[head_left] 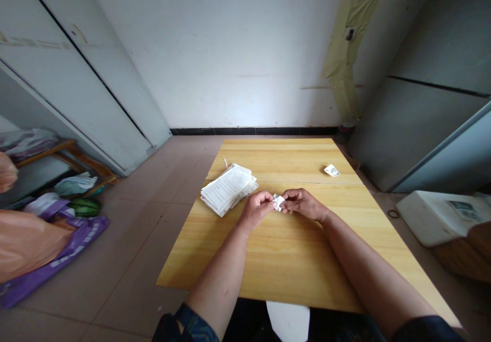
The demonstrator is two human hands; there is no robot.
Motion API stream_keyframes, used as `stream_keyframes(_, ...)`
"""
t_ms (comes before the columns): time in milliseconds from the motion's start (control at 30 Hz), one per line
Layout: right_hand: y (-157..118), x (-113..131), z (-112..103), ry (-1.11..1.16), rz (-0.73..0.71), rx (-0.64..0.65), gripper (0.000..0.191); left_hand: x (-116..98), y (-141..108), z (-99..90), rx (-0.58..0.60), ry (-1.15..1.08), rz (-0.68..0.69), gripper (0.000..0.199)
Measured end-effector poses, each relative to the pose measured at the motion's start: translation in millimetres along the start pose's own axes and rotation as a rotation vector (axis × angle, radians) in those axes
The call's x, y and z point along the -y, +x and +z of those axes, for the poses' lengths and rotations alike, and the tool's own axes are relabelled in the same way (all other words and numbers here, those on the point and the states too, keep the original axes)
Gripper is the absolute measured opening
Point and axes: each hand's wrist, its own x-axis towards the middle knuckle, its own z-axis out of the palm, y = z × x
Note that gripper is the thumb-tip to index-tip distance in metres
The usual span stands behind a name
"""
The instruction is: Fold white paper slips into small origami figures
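Over the middle of the wooden table (291,260), a small folded piece of white paper (278,202) is pinched between my two hands. My left hand (260,209) grips its left side with thumb and fingers closed. On the right side, my right hand (303,203) holds it in the same kind of pinch. Close to my left hand lies a stack of printed paper sheets (229,187), slightly fanned. A small white folded paper piece with dark marks (332,170) rests near the table's far right.
A white foam box (433,217) stands on the floor at the right. To the left are a watermelon (85,207), a purple bag (82,237) and a wooden rack (72,155). A white wall (238,55) rises behind the table, and a grey cabinet (429,91) stands at right.
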Motion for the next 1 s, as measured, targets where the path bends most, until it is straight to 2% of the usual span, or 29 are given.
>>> stream_keyframes(267, 3.1, -2.3, 3.1, 0.066, 0.047, -0.036, 0.032, 5.3, 4.0, 3.2, -0.042, -0.120, -0.074, 0.027)
stream_keyframes(467, 5.2, -3.2, 4.5, 0.089, 0.018, -0.052, 0.031, 5.8, 3.9, 4.8, -0.054, -0.180, -0.087, 0.033)
stream_keyframes(667, 5.4, -1.8, 9.2, 0.092, -0.007, -0.082, 0.051, 6.4, 2.8, 6.3, -0.100, -0.115, -0.028, 0.048)
stream_keyframes(833, 7.4, -5.6, 11.4, -0.024, 0.041, -0.122, 0.032, 4.6, 0.2, 8.1, -0.118, 0.062, 0.063, 0.050)
stream_keyframes(1000, 7.4, -4.6, 12.5, -0.026, 0.038, -0.165, 0.030, 3.4, -0.4, 8.2, -0.134, 0.058, 0.068, 0.053)
